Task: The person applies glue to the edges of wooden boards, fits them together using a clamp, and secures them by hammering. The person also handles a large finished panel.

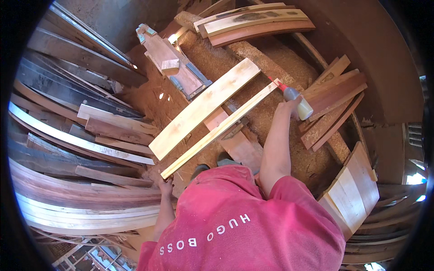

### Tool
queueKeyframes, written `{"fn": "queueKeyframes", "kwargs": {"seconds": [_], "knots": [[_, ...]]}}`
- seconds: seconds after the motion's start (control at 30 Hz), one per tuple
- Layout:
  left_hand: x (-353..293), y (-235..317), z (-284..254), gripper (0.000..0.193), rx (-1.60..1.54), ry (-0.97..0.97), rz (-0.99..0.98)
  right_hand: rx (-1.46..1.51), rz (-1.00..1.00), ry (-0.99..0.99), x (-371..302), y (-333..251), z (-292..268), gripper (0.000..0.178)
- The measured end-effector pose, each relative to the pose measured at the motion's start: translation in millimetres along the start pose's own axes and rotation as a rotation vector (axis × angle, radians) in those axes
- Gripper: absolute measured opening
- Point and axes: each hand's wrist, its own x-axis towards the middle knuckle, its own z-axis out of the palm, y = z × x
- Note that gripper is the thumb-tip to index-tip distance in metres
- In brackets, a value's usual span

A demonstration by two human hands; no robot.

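My left hand grips the near end of a narrow pale wooden strip, which slants up to the right. In my right hand is a squeeze bottle with a whitish body and a red nozzle. The nozzle's tip is at the strip's far end; whether it touches cannot be made out. Beside the strip, roughly parallel and on its left, lies a wide pale board. Both pieces cross over a long wooden bench.
A small wood block rests on the bench's far part. Curved planks are stacked at the back, and reddish boards at the right. Long timbers crowd the left side. More boards stand near right. Sawdust covers the floor.
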Motion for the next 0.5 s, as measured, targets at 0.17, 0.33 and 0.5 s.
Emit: {"fn": "queueKeyframes", "kwargs": {"seconds": [0.17, 0.33, 0.5], "knots": [[-10.5, 17.2, 11.8, 0.027, 0.032, 0.029, -0.032, 0.103, 0.089, -0.025, -2.0, -4.0, -5.0, 0.078], [-1.9, 4.8, 3.7, 0.031, 0.037, 0.018, 0.005, 0.220, 0.215, -0.166, 7.8, -5.1, -20.7, 0.080], [-0.2, 1.0, 12.5, 0.035, 0.158, -0.044, 0.015, 0.462, 0.413, -0.524, 79.9, -7.1, -39.7, 0.069]]}}
